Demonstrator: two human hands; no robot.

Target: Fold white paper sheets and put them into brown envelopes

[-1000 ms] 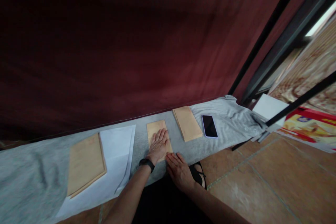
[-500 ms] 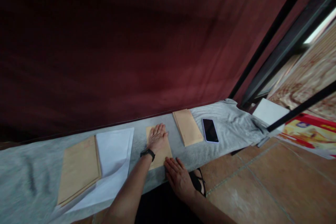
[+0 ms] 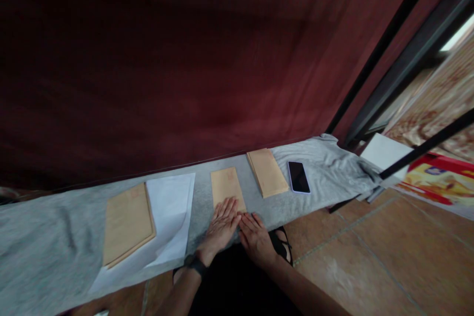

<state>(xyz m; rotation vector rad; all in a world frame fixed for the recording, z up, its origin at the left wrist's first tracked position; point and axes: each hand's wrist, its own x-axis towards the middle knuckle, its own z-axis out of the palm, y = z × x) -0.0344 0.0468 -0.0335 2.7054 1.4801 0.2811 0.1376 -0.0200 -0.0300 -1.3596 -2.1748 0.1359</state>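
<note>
A single tan envelope (image 3: 226,185) lies flat on a grey cloth (image 3: 48,237) spread along the floor. My left hand (image 3: 221,227) rests flat on its near end, fingers stretched out. Beside it, my right hand (image 3: 255,237) lies open at the envelope's near right corner, and the fingertips of the two hands almost touch. A black band sits on my left wrist. Neither hand holds anything.
A stack of tan envelopes (image 3: 267,172) lies to the right, then a black phone (image 3: 298,177). To the left are white sheets (image 3: 168,207) and another tan stack (image 3: 127,222). A dark red curtain hangs behind. A sandal (image 3: 282,247) sits on the tiled floor.
My left hand has slid back along the envelope from its far end to its near end, beside the right hand. The envelope's far half now shows.
</note>
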